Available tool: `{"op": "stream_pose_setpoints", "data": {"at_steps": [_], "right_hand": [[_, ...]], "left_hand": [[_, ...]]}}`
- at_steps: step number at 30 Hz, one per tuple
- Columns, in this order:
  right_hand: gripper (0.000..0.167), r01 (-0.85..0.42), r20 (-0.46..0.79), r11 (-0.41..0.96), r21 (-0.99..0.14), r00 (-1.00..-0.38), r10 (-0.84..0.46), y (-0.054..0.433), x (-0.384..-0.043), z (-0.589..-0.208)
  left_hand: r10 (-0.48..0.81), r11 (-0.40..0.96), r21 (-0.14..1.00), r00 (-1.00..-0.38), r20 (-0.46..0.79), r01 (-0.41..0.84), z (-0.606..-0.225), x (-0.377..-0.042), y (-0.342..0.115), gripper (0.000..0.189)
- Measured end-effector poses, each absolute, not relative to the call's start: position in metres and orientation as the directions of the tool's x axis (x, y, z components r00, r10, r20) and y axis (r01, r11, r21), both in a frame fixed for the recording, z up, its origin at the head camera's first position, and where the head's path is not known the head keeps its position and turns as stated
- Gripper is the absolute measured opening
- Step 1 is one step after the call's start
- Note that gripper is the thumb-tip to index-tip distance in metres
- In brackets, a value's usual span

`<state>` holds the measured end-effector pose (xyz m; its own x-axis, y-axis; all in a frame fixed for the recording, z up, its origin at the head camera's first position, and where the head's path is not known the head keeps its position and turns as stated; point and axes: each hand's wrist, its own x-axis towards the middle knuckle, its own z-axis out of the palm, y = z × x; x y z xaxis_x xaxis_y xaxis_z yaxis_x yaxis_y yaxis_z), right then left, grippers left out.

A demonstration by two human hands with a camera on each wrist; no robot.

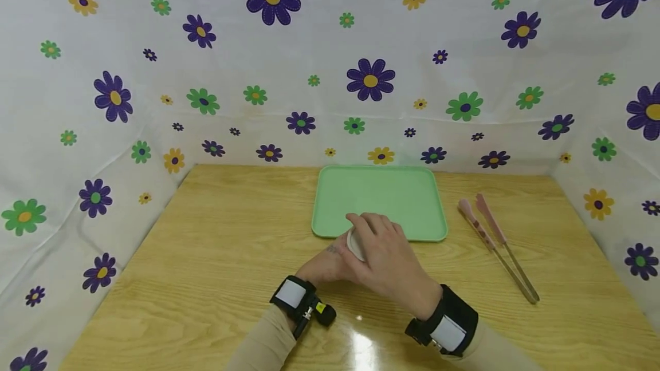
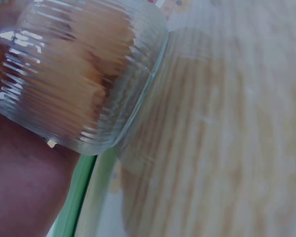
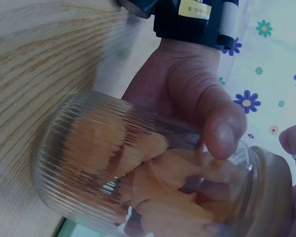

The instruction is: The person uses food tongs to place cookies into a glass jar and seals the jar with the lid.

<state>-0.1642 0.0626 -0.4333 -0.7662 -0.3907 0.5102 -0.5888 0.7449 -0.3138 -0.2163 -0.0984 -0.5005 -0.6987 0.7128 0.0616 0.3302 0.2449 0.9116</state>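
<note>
A ribbed glass jar (image 3: 103, 163) holds several light brown pieces and carries a pale lid (image 1: 354, 245). My left hand (image 1: 327, 267) grips the jar's side, its thumb (image 3: 222, 138) pressed on the glass just below the lid. Over the top, my right hand (image 1: 389, 253) curls its fingers round the lid and hides most of it in the head view. Seen from the left wrist, the jar's ribbed base (image 2: 138, 89) is close over the wooden table.
Behind the hands lies a light green tray (image 1: 381, 199). Tongs with pink tips (image 1: 495, 239) rest to its right on the wooden table (image 1: 216, 233). A flower-printed white cloth (image 1: 319, 56) surrounds the table at the back and sides.
</note>
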Motion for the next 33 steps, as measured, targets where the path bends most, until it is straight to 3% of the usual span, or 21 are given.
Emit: {"op": "stream_pose_setpoints", "data": {"at_steps": [5, 12, 17, 24, 27, 30, 33], "right_hand": [[0.045, -0.612, 0.470, 0.732, -0.298, -0.762, -0.446, 0.069, -0.160, -0.431], [0.053, -0.706, 0.430, 0.655, -0.269, -0.696, -0.574, 0.084, -0.167, -0.434], [0.055, -0.700, 0.480, 0.673, -0.239, -0.688, -0.544, 0.082, -0.169, -0.438], [0.057, -0.561, 0.529, 0.811, -0.165, -0.745, -0.407, 0.069, -0.162, -0.443], [0.061, -0.562, 0.503, 0.812, -0.154, -0.752, -0.426, 0.071, -0.163, -0.440], [0.064, -0.681, 0.459, 0.713, -0.169, -0.694, -0.554, 0.082, -0.171, -0.434], [0.060, -0.811, 0.409, 0.549, -0.202, -0.580, -0.705, 0.095, -0.183, -0.427]], "left_hand": [[0.724, 0.178, 0.944, -0.687, 0.067, 0.279, -0.504, -0.215, -0.101, 0.099], [0.744, -0.016, 0.994, -0.663, 0.084, 0.108, -0.510, -0.214, -0.101, 0.096], [0.741, -0.001, 0.993, -0.666, 0.080, 0.118, -0.510, -0.215, -0.103, 0.102], [0.737, 0.048, 0.982, -0.670, 0.087, 0.181, -0.509, -0.218, -0.104, 0.096], [0.734, 0.077, 0.981, -0.676, 0.064, 0.176, -0.509, -0.218, -0.105, 0.098], [0.719, 0.125, 0.984, -0.695, -0.005, 0.123, -0.508, -0.216, -0.106, 0.102], [0.720, 0.096, 0.994, -0.693, -0.034, 0.050, -0.507, -0.214, -0.106, 0.099]]}}
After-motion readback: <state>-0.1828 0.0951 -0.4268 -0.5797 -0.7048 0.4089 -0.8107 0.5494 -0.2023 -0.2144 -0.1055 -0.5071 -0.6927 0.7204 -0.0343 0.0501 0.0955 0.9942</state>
